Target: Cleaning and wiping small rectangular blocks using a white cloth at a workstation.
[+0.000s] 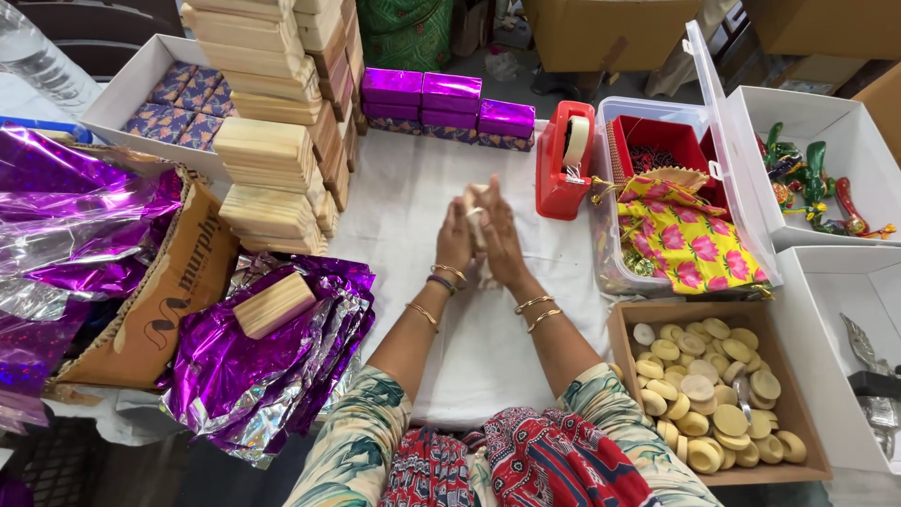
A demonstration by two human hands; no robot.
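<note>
My left hand (455, 242) and my right hand (500, 239) are pressed together over the white cloth (413, 188), holding a small pale object (476, 199) between the palms. Only its top shows above my fingers, so its shape is unclear. Both wrists carry gold bangles. A red tape dispenser (563, 160) stands just beyond and right of my hands.
Stacked pale wooden blocks (277, 122) stand at the left, one block (273, 304) on purple foil sheets (263, 361). Purple-wrapped boxes (450, 99) line the back. A cardboard tray of round discs (713, 394) sits at the right, below a clear plastic bin (741, 169) holding floral pouches (690, 235).
</note>
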